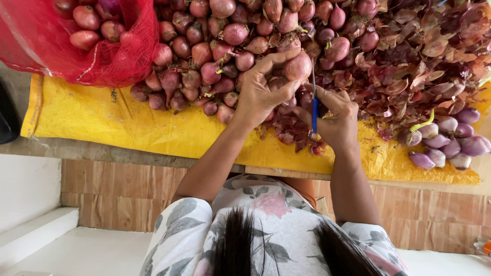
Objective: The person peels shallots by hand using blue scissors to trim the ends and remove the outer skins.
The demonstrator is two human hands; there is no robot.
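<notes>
Your left hand (261, 94) pinches unpeeled shallot (298, 67) over shallot heap (215, 46); your right hand (335, 120) closed around blue-handled knife (314, 105), yellow sack (102, 120) beneath.

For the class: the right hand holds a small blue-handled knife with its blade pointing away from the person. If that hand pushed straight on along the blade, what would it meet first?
Most likely the shallot held in the left hand; the knife tip in the right hand sits right beside it, though depth is unclear.

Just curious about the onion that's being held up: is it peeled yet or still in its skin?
Still in its skin. The shallot in the left hand shows dull reddish skin, unlike the glossy purple peeled shallots lying on the yellow sack.
</notes>
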